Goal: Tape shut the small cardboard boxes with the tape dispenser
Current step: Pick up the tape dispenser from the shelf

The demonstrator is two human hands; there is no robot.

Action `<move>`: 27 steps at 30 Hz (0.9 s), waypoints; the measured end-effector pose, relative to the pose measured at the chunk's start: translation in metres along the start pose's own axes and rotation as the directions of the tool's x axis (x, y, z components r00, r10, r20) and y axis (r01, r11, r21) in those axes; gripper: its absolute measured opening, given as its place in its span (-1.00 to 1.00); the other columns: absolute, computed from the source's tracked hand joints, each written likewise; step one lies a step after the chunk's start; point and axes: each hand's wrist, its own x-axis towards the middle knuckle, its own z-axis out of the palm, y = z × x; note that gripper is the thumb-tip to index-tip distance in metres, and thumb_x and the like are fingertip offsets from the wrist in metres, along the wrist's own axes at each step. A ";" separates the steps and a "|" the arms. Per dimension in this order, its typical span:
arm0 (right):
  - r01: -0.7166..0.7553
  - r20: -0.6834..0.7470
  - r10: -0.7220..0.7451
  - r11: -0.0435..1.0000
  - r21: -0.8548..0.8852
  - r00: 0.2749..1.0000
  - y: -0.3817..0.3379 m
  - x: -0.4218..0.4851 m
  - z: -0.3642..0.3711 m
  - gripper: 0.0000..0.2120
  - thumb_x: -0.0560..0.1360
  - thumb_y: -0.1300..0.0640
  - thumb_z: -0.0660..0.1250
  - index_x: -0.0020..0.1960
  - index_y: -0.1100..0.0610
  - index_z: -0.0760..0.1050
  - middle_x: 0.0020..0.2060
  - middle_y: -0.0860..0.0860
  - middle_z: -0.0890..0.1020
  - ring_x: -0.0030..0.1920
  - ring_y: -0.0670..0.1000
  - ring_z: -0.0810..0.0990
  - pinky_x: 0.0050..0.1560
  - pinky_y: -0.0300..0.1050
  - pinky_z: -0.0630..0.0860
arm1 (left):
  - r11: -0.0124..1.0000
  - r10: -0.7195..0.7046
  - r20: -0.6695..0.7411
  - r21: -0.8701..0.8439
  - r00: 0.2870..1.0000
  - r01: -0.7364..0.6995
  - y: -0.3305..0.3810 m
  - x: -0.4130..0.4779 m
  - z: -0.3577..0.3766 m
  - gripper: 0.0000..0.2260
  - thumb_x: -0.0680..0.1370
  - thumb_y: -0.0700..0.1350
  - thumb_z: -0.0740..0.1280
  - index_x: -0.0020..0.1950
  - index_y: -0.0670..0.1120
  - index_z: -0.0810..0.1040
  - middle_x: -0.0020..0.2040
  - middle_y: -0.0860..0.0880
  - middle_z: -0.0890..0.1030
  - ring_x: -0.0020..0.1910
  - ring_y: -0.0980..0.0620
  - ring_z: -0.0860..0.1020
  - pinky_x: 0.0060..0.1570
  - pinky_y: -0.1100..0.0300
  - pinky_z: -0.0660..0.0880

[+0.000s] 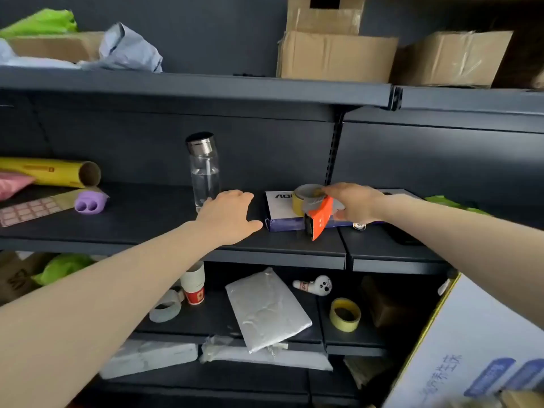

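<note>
Tape dispenser (317, 215), orange-bodied with a roll of yellowish tape on its wheel, sits on the middle shelf (141, 228), lying on top of a flat white and purple box (281, 208) with its toothed end hanging over the box's front edge. The right hand (354, 201) grips it from the right, fingers curved over the top of the roll and the thumb pressed at the orange side. The left hand (229, 216) lies open, palm down on the shelf just left of the flat box, fingers spread and holding nothing. Just behind that hand stands a clear water bottle (204, 172) with a metal cap, upright. Farther left on the same shelf lie a yellow roll of film (56, 172) on its side, a small purple holder (88, 202) and a sheet of pink labels (29, 210). On the shelf above, a taped brown cardboard box (335, 55) stands beside a second cardboard box (450, 58), with a third carton stacked on the first. On the shelf below, a silver padded envelope (266, 310) lies tilted, with stacked paper cups (192, 285) and a clear tape ring (164, 311) to its left, a white toy figure (317, 285) and a yellow tape roll (345, 314) to its right. A large white carton (471, 348) with blue print fills the lower right corner.
</note>
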 end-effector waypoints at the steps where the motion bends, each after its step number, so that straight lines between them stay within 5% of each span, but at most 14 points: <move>1: 0.009 -0.001 -0.009 0.999 -0.031 1.000 0.002 0.005 0.001 -0.42 0.55 -0.06 0.28 0.50 0.08 0.23 0.39 0.08 0.39 0.37 0.14 0.39 0.28 0.12 0.42 | 1.000 0.000 0.004 0.016 1.000 0.000 0.001 0.002 0.002 -0.42 0.54 0.14 0.27 0.49 -0.05 0.25 0.45 -0.03 0.34 0.41 -0.06 0.32 0.36 -0.13 0.29; 16: 0.085 -0.074 -0.114 0.944 -0.319 0.991 0.020 0.062 0.026 -0.82 0.53 0.08 0.28 0.13 0.03 0.49 0.02 0.04 0.57 0.05 0.10 0.54 0.01 -0.05 0.49 | 0.997 -0.026 0.003 0.071 1.000 0.026 0.002 -0.009 0.008 -0.45 0.55 0.14 0.26 0.48 -0.05 0.27 0.42 -0.02 0.37 0.37 -0.05 0.36 0.24 0.02 0.35; 21: 0.046 -0.175 -0.139 0.890 -0.453 0.975 0.018 0.047 0.020 -0.79 0.54 0.17 0.22 0.16 0.07 0.47 0.07 0.01 0.57 0.13 0.07 0.52 0.13 -0.10 0.38 | 0.998 -0.047 0.015 0.040 0.999 0.046 0.007 -0.018 0.000 -0.43 0.55 0.13 0.27 0.50 -0.03 0.24 0.45 -0.01 0.34 0.37 -0.06 0.36 0.24 0.00 0.38; 27: -0.006 -0.233 -0.070 0.951 -0.308 0.970 0.022 0.014 -0.004 -0.60 0.49 0.02 0.25 0.32 0.03 0.43 0.01 0.05 0.61 0.04 0.11 0.55 0.11 -0.07 0.38 | 0.998 -0.060 -0.005 0.031 0.998 0.060 0.020 -0.030 -0.013 -0.41 0.56 0.13 0.27 0.53 -0.01 0.20 0.49 -0.01 0.29 0.39 -0.06 0.35 0.27 -0.03 0.37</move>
